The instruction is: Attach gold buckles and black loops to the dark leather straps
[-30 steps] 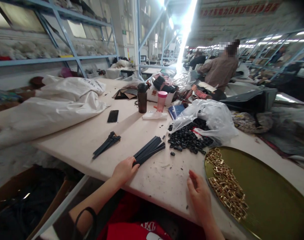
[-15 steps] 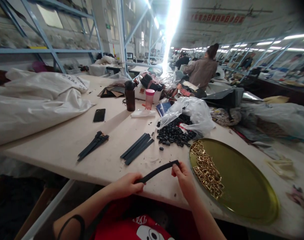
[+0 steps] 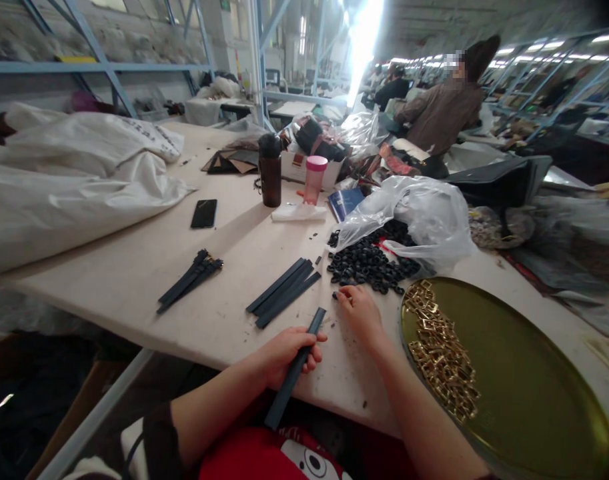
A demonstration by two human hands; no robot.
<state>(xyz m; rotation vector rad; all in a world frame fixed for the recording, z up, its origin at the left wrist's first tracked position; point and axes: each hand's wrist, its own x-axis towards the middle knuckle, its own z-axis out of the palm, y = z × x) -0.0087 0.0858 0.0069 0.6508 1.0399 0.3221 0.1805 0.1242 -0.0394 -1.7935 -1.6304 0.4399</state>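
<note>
My left hand (image 3: 287, 352) is closed round a dark strap (image 3: 295, 373), which points away from me over the table's near edge. My right hand (image 3: 359, 312) reaches forward, fingertips pinched at a small black loop at the near edge of the pile of black loops (image 3: 367, 263). A stack of dark straps (image 3: 283, 292) lies just beyond my left hand. A second bundle of straps (image 3: 189, 281) lies further left.
A round brass tray (image 3: 514, 373) with several gold buckles (image 3: 441, 350) sits at the right. A clear plastic bag (image 3: 419, 220), two bottles (image 3: 271, 170), a phone (image 3: 204, 213) and white sacks (image 3: 69, 187) lie beyond. A person works at the far table.
My right hand let go of the strap's end and reached to the black loops. My left hand kept the strap and turned it to point away from me.
</note>
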